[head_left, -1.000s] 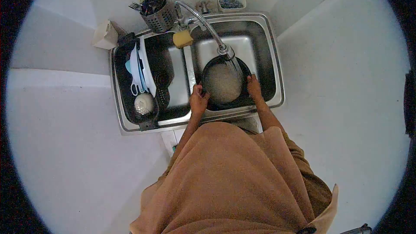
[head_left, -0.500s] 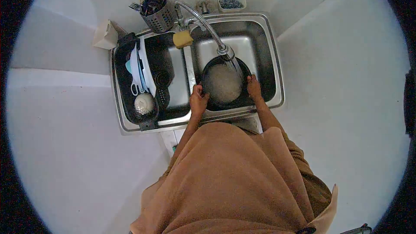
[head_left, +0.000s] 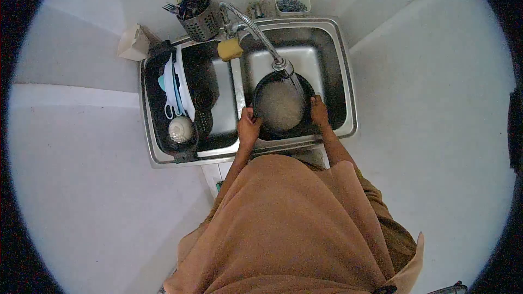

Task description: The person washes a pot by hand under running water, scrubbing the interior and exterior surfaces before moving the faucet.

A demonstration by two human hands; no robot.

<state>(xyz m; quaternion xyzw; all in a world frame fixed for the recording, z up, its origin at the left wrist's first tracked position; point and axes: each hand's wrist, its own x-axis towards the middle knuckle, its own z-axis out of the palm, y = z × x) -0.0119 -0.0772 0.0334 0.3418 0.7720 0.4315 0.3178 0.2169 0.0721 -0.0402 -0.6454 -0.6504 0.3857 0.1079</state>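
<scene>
A round dark pan (head_left: 281,130) with cloudy, pale contents rests in the right basin. My left hand (head_left: 249,125) is closed on its left rim, and my right hand (head_left: 318,111) grips the rim on the right side. Water runs from the flexible metal faucet (head_left: 283,66) into the pan. Whether the pan touches the basin floor is hidden.
In the left basin stand white plates (head_left: 185,87), scissors (head_left: 169,110) and a patterned white bowl (head_left: 181,129). Behind are a cutlery holder (head_left: 200,24), a yellow sponge (head_left: 230,49) on the divider and a tub (head_left: 292,11) at the back.
Both hands stay on the pan, which has hardly moved. The faucet head sits very slightly farther left and the pale contents have shifted a little.
</scene>
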